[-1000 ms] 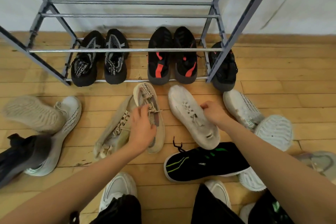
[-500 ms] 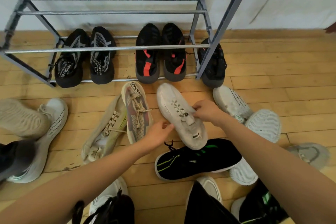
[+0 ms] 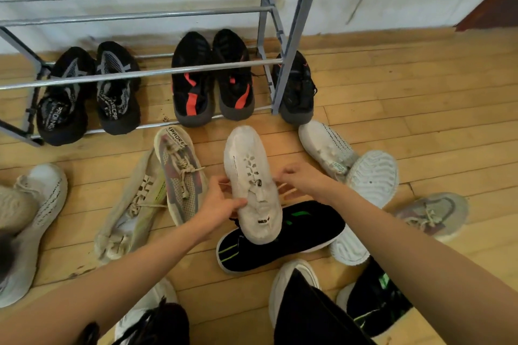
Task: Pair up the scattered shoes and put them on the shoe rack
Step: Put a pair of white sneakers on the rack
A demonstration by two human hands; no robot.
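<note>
A white sneaker (image 3: 250, 176) lies in the middle of the floor, toe toward the grey shoe rack (image 3: 291, 45), heel over a black shoe with green stripes (image 3: 305, 235). My left hand (image 3: 221, 206) grips its left side with the thumb over the tongue. My right hand (image 3: 298, 179) pinches its lace on the right side. Two black pairs (image 3: 89, 92) (image 3: 213, 81) stand on the rack's bottom level. A single black shoe (image 3: 297, 89) stands just right of the rack leg.
Loose shoes ring the spot: a beige and a grey-pink sneaker (image 3: 179, 173) to the left, white ones (image 3: 328, 148) to the right, a grey-pink one (image 3: 431, 216) far right, white and black ones at the left edge. My own feet are below.
My left hand left the grey-pink sneaker and moved right onto the white sneaker. The white sneaker turned straighter toward the rack, and my right hand shifted to its lace.
</note>
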